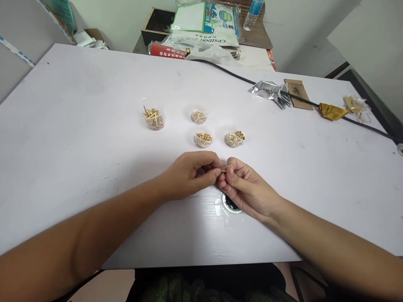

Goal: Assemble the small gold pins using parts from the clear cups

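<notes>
Both hands meet at the near middle of the white table [94,138]. The left hand [189,176] and the right hand [244,188] are each pinched on a thin gold pin [223,171], whose short bare length shows between the fingertips of the two hands. The other fingers of each hand are curled in, and the hands touch at the fingertips. Just under the right hand lies a small round cap [231,204], with a scrap of clear plastic [220,209] beside it on the left.

Just beyond the hands stand four small clear cups of gold pins: a far-left cup [154,119], a far-middle cup [199,116], a near-middle cup [203,139] and a right cup [234,139]. They stand apart from one another and from the hands.

Farther right, a black cable [302,100] runs across the table, past crumpled silver foil [272,92], a brown card [297,93], a gold wrapper [332,111] and a clear bag [355,105]. At the far edge, bags and packages [208,25] are piled, with a water bottle [253,14] behind them.
</notes>
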Action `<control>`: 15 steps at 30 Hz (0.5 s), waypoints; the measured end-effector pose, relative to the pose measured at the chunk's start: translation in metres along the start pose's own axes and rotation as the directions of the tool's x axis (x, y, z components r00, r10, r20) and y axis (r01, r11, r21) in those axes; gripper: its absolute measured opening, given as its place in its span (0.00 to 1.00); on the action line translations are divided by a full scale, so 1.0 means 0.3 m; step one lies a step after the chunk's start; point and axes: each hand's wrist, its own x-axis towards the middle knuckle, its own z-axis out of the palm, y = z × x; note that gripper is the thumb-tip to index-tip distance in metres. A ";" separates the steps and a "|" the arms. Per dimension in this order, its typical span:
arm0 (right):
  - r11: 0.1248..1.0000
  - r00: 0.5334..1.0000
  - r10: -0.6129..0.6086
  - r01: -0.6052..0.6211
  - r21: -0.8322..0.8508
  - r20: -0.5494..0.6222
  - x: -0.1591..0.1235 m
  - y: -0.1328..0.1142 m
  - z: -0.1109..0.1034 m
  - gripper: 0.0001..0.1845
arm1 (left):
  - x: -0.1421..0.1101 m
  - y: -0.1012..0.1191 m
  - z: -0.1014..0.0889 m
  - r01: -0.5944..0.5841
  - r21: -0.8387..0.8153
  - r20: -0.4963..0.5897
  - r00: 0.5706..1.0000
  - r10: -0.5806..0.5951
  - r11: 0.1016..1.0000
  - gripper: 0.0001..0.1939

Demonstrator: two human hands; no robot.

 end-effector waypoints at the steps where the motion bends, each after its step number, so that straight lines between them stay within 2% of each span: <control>1: 1.000 1.000 0.001 -0.001 0.008 -0.002 0.000 -0.001 0.001 0.19 | 0.000 0.000 0.000 -0.001 0.005 -0.004 1.000 0.001 1.000 0.06; 6: 0.999 1.000 0.016 -0.015 0.049 -0.027 0.000 -0.003 0.003 0.19 | 0.002 0.002 0.001 -0.017 0.035 -0.015 1.000 0.018 0.999 0.05; 15: 0.994 0.999 -0.004 -0.002 0.109 0.050 0.000 0.009 -0.001 0.16 | -0.001 0.010 0.003 -0.041 0.041 -0.019 0.999 0.042 0.998 0.05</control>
